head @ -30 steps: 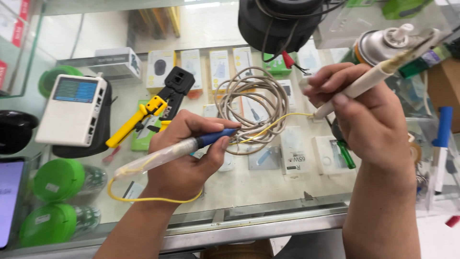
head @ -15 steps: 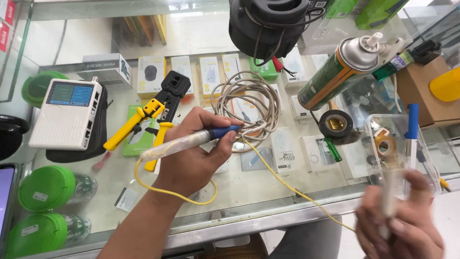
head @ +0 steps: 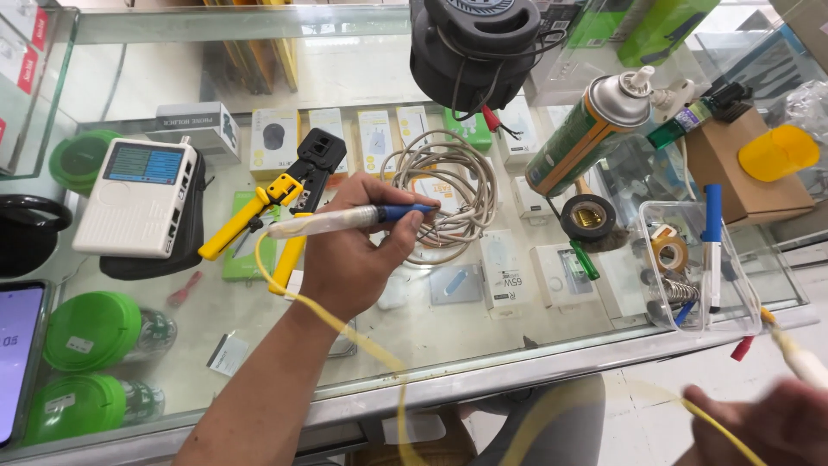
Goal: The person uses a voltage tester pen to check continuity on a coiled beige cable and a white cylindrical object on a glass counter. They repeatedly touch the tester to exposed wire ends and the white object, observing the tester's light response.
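Overhead, left hand (head: 354,259) fingers grip one probe (head: 345,220) above the glass table (head: 483,345); right hand (head: 759,423), low right, clutches a second probe (head: 798,358). One yellow wire (head: 379,354) joins both.

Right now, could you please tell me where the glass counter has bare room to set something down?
The widest free patch of glass counter lies along the front edge, between the left hand and the clear plastic tray. It is crowded around the cable coil, crimping tool and spray can, and at far left around the white tester.
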